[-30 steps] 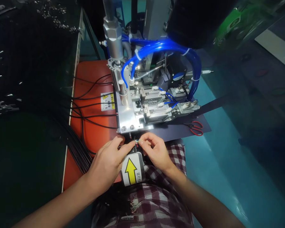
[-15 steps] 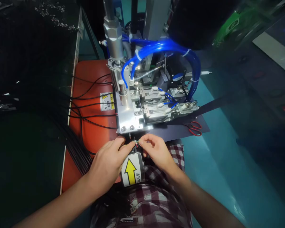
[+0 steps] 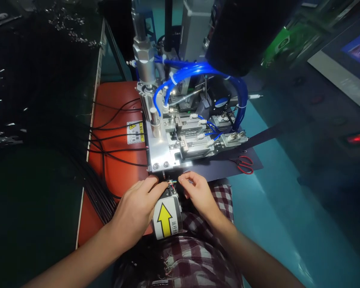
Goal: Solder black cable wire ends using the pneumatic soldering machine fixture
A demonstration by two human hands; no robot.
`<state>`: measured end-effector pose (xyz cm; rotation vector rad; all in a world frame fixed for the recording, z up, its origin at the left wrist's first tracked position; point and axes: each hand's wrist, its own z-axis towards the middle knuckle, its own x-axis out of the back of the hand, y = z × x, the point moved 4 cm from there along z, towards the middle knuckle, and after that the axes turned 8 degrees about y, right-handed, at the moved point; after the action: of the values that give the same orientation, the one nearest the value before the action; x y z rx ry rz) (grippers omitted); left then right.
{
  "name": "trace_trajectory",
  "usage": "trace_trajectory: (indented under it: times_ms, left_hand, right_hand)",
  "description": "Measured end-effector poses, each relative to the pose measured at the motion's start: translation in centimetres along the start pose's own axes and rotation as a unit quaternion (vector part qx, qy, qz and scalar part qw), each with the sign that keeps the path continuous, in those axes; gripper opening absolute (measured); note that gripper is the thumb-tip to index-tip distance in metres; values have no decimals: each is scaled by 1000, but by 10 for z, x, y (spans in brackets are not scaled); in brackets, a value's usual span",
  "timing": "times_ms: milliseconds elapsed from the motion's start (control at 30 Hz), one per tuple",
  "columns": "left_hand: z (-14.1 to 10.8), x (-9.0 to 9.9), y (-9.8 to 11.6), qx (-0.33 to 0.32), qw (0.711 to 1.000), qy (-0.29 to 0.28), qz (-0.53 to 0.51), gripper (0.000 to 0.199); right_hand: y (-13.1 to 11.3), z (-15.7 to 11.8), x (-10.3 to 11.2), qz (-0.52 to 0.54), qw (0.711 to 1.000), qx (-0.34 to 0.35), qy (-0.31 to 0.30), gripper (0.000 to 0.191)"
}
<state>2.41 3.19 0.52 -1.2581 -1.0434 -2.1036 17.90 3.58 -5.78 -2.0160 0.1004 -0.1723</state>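
Small colored wires [image 3: 172,183] stick out at the front of the metal machine [image 3: 162,154], above a white label with a yellow arrow [image 3: 165,220]. My left hand [image 3: 141,202] has its thumb and forefinger pressed at the left side of these wires, apparently on the cable end. To the right of the wire tips is my right hand [image 3: 198,192], its thumb and forefinger pinched together; anything between them is too small to make out.
Black cables [image 3: 120,156] cross the orange surface [image 3: 108,96] at left. Blue air tubes [image 3: 198,70] arch over the machine. Red-handled scissors [image 3: 244,164] lie on the dark plate at right. A checked cloth [image 3: 198,256] covers the lap.
My right hand has moved slightly right, away from the wires, which now show more. My left hand stays at the wires. The view has shifted a little.
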Motion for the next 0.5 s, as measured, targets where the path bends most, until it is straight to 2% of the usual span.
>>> trace_trajectory:
  times_ms: [133, 200, 333, 500]
  left_hand:
    - [1, 0, 1, -5, 1000, -8, 19, 32]
    - [1, -1, 2, -14, 999, -12, 35, 30]
    - [1, -2, 3, -29, 997, -26, 62, 26]
    - [0, -2, 2, -26, 998, -28, 56, 28]
  right_hand:
    - [-13, -6, -3, -92, 990, 107, 14, 22]
    - [-18, -8, -9, -123, 983, 136, 22, 21]
    - [-18, -8, -14, -117, 980, 147, 62, 20]
    - [-13, -8, -15, -31, 991, 124, 45, 18]
